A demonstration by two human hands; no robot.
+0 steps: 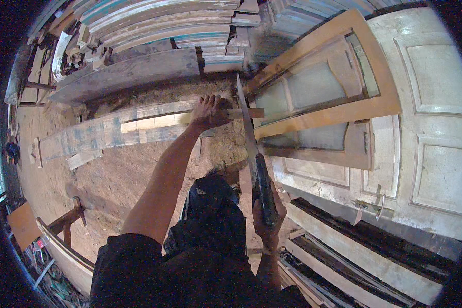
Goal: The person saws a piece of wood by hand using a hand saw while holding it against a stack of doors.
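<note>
A narrow strip of wood (pixel 154 123) lies lengthwise on a long, worn plank (pixel 82 134). My left hand (pixel 208 112) is closed over the strip near its right end, pressing it against the plank. In my right hand (pixel 270 218) is a handsaw (pixel 247 126), gripped by its dark handle. The long, tapering blade points away from me and crosses the strip just right of my left hand. A short end of the strip sticks out past the blade. Whether the teeth have cut into the wood I cannot tell.
Wooden doors with glass panes (pixel 313 84) lean at right, close to the blade, before a white panelled door (pixel 436 82). Stacked boards (pixel 159 25) fill the back. Long timbers (pixel 354 241) lie at lower right; a wooden frame (pixel 66 236) stands at lower left on the dirt floor (pixel 123 185).
</note>
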